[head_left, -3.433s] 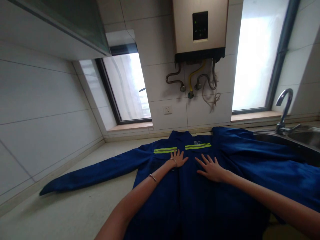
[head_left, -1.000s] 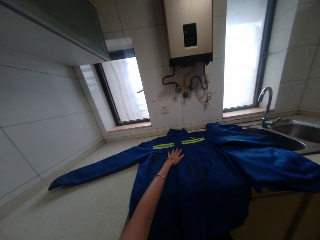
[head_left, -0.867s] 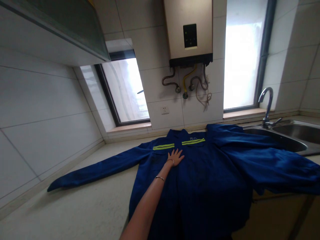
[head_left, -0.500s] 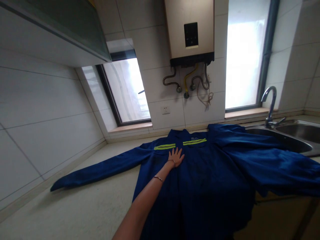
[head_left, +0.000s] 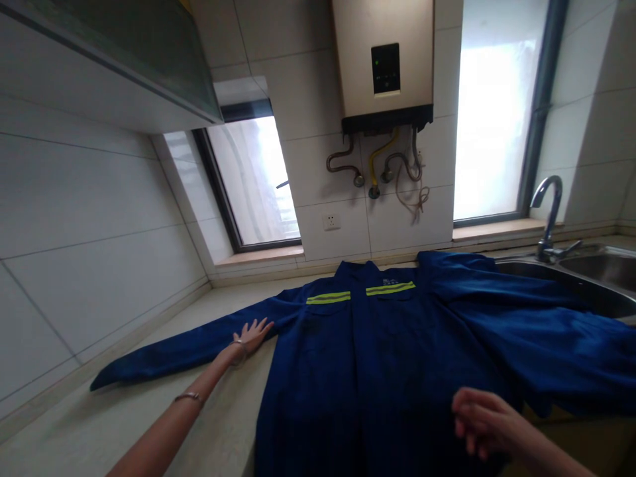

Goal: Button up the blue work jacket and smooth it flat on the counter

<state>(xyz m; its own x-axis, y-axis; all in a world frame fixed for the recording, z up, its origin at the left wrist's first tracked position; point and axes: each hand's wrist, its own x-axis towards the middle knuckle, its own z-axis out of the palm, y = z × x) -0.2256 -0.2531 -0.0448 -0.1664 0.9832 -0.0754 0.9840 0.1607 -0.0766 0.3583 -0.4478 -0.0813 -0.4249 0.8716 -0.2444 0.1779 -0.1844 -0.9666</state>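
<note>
The left arm (head_left: 171, 421) stretched forward at a slant, the left hand (head_left: 252, 335) palm down with its fingers parted. The right hand (head_left: 481, 423) hung nearer the body, fingers loosely curled; blur made it hard to tell whether thumb and fingertips met.

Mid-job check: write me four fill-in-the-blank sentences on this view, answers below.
1. The left hand is at the outstretched ____ of the jacket.
2. The bracelets are on the ____ arm.
3. The water heater hangs between two ____.
4. The sink lies toward the view's ____ edge.
Missing words: sleeve; left; windows; right.
</note>
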